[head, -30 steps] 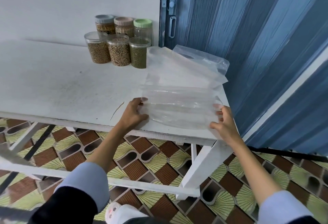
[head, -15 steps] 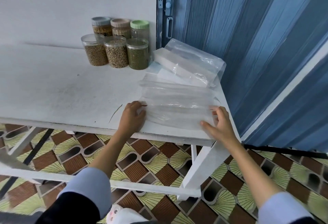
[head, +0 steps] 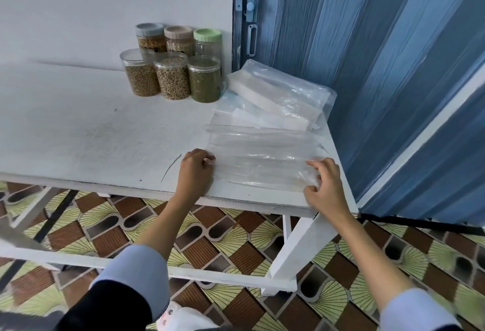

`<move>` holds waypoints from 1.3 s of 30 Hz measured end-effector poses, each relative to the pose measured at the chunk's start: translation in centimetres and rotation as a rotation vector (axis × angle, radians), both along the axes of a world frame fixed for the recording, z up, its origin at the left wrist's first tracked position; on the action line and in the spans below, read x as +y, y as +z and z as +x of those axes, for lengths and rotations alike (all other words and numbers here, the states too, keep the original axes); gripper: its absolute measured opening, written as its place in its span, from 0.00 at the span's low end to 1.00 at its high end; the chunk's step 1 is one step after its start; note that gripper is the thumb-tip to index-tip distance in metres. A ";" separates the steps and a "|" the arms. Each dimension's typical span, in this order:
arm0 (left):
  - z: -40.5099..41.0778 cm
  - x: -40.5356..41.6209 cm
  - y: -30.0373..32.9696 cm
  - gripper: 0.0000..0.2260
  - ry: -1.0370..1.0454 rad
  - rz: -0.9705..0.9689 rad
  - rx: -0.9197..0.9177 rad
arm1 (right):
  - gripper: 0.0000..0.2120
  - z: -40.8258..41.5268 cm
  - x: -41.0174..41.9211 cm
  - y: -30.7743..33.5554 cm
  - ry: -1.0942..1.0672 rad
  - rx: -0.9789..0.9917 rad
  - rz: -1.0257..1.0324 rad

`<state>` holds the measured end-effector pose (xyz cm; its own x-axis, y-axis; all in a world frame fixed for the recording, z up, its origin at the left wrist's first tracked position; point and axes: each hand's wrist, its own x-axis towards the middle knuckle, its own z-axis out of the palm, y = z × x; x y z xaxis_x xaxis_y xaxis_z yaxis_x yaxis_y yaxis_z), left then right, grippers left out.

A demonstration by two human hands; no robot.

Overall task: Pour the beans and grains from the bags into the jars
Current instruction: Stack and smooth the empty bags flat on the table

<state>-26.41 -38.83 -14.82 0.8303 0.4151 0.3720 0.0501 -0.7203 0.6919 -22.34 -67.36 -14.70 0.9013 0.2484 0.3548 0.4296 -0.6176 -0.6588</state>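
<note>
An empty clear plastic bag (head: 262, 159) lies flat near the front right corner of the white table (head: 86, 131). My left hand (head: 195, 169) pinches its left edge and my right hand (head: 324, 183) pinches its right edge. Behind it lies a pile of more clear bags (head: 278, 98). At the back against the wall stand several jars: a front row without coloured lids holding tan beans (head: 141, 75), pale beans (head: 172, 77) and green beans (head: 204, 80), and a back row with grey (head: 150, 34), beige (head: 179, 36) and green (head: 207, 39) lids.
A blue folding door (head: 367, 55) with a latch stands right of the table. The table's right edge is close to the bags. Below, a white frame crosses a patterned tile floor (head: 223, 241).
The bag has been laid flat on the table. My fingers went from resting on its edges to pinching them. The camera moved closer and slightly left.
</note>
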 end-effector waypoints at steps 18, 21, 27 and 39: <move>-0.2 0.7 0.4 0.07 0.001 -0.047 0.005 | 0.15 0.9 1.2 0.2 -0.218 0.038 -0.169; -0.1 0.3 0.0 0.09 -0.032 0.123 0.046 | 0.14 0.9 1.3 0.1 -0.224 0.004 -0.232; -0.5 0.0 0.6 0.16 0.007 0.295 0.240 | 0.17 0.7 0.7 0.3 -0.241 0.016 -0.291; -2.3 0.7 1.0 0.25 -0.121 0.398 0.355 | 0.20 -0.5 0.0 0.3 -0.157 -0.038 -0.319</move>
